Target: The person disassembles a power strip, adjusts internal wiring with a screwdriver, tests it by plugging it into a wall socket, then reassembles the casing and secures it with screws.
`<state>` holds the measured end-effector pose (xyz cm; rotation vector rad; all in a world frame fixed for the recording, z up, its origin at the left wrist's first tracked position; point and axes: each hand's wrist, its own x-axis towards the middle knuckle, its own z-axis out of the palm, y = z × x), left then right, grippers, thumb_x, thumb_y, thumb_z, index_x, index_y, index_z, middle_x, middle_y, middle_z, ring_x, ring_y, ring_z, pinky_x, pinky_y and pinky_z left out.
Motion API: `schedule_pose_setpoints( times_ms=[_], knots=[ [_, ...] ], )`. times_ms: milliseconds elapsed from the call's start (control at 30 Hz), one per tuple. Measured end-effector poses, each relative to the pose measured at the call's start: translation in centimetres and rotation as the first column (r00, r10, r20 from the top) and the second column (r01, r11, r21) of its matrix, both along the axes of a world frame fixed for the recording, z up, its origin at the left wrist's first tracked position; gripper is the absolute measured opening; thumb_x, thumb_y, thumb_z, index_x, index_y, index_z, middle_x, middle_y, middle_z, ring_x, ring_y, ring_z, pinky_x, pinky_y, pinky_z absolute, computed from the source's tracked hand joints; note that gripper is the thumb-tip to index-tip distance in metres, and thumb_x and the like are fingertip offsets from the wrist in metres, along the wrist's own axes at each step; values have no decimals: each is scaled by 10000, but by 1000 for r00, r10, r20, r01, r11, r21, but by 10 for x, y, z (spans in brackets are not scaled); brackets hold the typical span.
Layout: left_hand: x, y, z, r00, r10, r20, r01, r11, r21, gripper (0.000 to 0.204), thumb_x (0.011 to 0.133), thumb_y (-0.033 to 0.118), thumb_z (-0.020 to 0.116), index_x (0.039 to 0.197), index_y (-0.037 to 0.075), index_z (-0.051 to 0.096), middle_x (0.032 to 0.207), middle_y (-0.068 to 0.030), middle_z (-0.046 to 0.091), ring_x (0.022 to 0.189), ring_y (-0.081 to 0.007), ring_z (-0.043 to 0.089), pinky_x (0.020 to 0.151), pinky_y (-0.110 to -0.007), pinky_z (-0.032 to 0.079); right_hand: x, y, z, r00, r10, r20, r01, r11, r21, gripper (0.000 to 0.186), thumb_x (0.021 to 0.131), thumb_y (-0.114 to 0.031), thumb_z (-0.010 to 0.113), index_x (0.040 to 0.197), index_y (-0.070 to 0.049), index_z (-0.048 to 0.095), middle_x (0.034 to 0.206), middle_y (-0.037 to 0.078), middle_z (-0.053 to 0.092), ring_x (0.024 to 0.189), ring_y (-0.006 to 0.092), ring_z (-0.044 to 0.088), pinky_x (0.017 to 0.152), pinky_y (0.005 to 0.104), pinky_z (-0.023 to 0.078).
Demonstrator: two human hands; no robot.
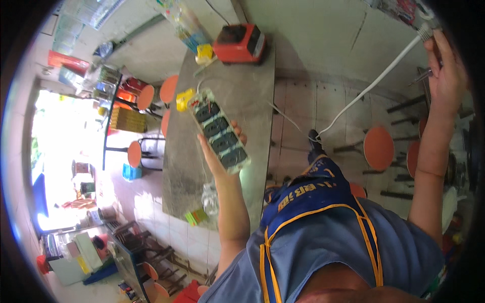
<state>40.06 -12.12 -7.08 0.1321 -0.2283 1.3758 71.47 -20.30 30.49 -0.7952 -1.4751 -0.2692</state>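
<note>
My left hand (pixel 218 162) is closed around a long power strip (pixel 221 132) and holds it up over the grey table. The strip has a pale casing and a row of dark sockets, with some red bits at its far end. At the upper right, my raised right hand (pixel 448 70) has its fingers closed at the end of a white cable (pixel 371 86). The cable hangs in a curve from there to near my foot. What sits at its tip, by a whitish round thing (pixel 426 14), is hard to make out at the picture's dark rim.
On the grey table (pixel 184 171) stand a red boxy appliance (pixel 239 44), yellow items (pixel 185 100), a clear glass-like container (pixel 210 199) and a green packet (pixel 196 217). Orange round stools (pixel 379 148) stand to the right, with more stools and tables at left.
</note>
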Motion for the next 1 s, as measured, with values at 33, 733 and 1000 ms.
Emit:
schedule_pose_setpoints(
  times_ms=[33, 733, 1000],
  knots=[
    [0, 4, 3, 1000, 9, 1, -9, 1000, -1, 734, 1010, 611, 504, 1346, -42, 507, 1166, -239, 584, 959, -325, 567, 818, -438, 501, -7, 15, 2, 1000, 25, -11, -25, 999, 23, 234, 1041, -90, 604, 1209, 43, 699, 1030, 121, 715, 770, 93, 597, 616, 167, 414],
    [41, 80, 12, 924, 378, -56, -382, 918, -106, 736, 994, 617, 549, 1350, -26, 530, 1226, -203, 598, 957, -293, 591, 776, -405, 498, 16, 429, 78, 835, 471, 285, -412, 878, -243, 407, 1035, -54, 551, 1442, -54, 556, 1022, 27, 574, 788, 88, 576, 734, 264, 543],
    [53, 127, 5, 905, 417, 83, -418, 908, 1, 692, 1004, 570, 570, 1406, 8, 524, 1344, -245, 571, 1117, -360, 598, 907, -456, 506, -23, 616, 103, 840, 454, 297, -383, 884, -269, 404, 1025, -82, 578, 1425, -27, 563, 968, 45, 644, 757, 105, 616, 711, 290, 552]
  ],
)
